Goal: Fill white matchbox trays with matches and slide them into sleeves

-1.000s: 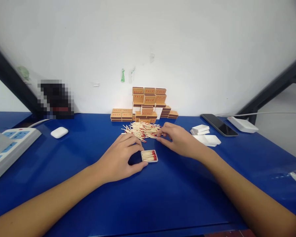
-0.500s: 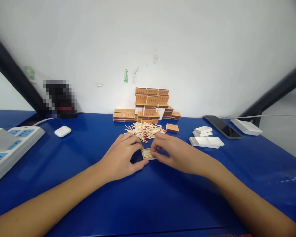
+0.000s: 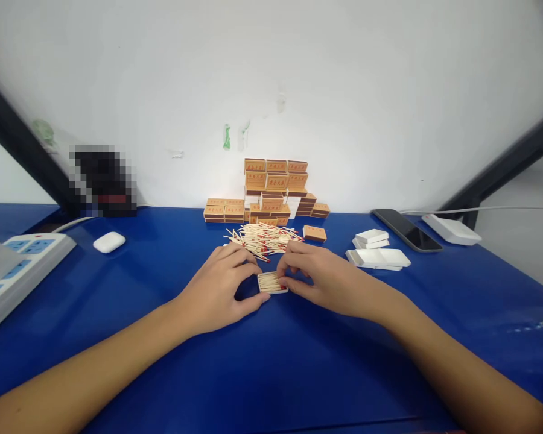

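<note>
A small white matchbox tray (image 3: 260, 287) filled with matches (image 3: 269, 281) lies on the blue table. My left hand (image 3: 221, 286) steadies it at its left end, thumb at the near corner and fingertips at the far one. My right hand (image 3: 319, 278) is closed, with thumb and fingers pinched on the matches at the tray's right end. A few red heads show beside its thumb; the fingers partly hide that end. Just beyond the hands spreads a loose heap of red-tipped matches (image 3: 265, 238).
Matchboxes (image 3: 277, 181) are stacked against the wall, with one single matchbox (image 3: 314, 233) before them. White empty trays (image 3: 377, 258), a phone (image 3: 406, 229) and a white box (image 3: 451, 230) lie right. An earbud case (image 3: 109, 242) and power strip (image 3: 31, 259) are left.
The fingers of my right hand have shifted slightly in the tray, and red match heads now show near its thumb. My left hand keeps its place at the tray.
</note>
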Available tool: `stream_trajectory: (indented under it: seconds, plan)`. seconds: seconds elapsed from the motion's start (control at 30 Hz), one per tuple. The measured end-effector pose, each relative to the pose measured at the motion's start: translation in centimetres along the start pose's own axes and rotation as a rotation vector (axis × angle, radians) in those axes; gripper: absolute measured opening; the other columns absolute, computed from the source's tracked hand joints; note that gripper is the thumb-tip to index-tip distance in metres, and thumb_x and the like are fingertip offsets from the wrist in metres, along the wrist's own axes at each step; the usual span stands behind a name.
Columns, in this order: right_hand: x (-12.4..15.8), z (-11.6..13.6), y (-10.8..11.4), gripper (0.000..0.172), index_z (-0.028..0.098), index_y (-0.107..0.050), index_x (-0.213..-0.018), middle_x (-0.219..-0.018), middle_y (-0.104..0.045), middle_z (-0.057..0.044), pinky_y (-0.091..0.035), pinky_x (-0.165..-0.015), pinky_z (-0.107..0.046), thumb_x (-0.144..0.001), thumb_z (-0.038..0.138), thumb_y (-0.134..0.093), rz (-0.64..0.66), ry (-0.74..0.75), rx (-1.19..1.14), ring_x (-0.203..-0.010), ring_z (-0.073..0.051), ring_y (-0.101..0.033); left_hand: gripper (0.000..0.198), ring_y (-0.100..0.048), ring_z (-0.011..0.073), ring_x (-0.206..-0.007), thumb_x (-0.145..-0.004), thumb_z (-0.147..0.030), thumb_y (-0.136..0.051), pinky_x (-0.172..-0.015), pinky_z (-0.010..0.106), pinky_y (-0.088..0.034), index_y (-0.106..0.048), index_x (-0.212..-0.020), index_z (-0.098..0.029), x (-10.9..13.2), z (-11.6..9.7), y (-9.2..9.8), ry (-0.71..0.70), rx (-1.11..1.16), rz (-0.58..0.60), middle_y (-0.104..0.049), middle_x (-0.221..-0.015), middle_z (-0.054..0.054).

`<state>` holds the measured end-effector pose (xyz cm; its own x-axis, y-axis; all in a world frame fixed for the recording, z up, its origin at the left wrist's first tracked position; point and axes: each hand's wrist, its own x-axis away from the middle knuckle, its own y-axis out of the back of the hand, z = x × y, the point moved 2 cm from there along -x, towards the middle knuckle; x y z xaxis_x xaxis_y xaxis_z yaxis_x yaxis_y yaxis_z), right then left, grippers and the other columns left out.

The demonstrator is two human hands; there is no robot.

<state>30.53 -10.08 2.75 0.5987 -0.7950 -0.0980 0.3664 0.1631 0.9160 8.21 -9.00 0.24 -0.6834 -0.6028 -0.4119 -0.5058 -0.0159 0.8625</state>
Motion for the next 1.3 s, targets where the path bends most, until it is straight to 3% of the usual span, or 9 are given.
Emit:
stream_trajectory:
  seconds: [0.87, 1.1, 1.3]
  plan:
    - [0.2, 0.3, -0.4, 0.009, 0.021, -0.069, -0.099, -0.102, -0.062, -0.003, -0.042, -0.070, -0.030, -0.099, 0.016, -0.062, -0.001, 0.001, 0.002, -0.080, -0.015, -0.058, 0.022, -0.060, 0.0259, -0.111, -0.092, -0.040, -0.075, -0.097, 0.046, -0.047, -0.073, -0.104, -0.022, 0.3, 0.1, 0.1, -0.021, 0.010, 0.009, -0.070, -0.111, 0.005]
    - [0.0, 1.0, -0.9, 0.011, 0.020, -0.069, -0.098, -0.102, -0.062, -0.003, -0.044, -0.072, -0.030, -0.103, 0.028, -0.064, -0.005, 0.037, -0.069, -0.081, -0.015, -0.059, 0.020, -0.061, 0.0255, -0.109, -0.095, -0.041, -0.072, -0.097, 0.045, -0.047, -0.073, -0.103, -0.023, 0.1, -0.2, 0.1, -0.034, 0.027, -0.013, -0.070, -0.110, 0.006]
    - [-0.1, 0.8, -1.3, 0.008, 0.020, -0.068, -0.096, -0.103, -0.061, -0.004, -0.045, -0.072, -0.030, -0.101, 0.021, -0.063, -0.027, 0.038, -0.049, -0.080, -0.015, -0.058, 0.020, -0.061, 0.0250, -0.111, -0.093, -0.040, -0.074, -0.100, 0.044, -0.047, -0.072, -0.102, -0.022, 0.2, -0.3, 0.1, -0.039, 0.037, -0.001, -0.070, -0.111, 0.005]
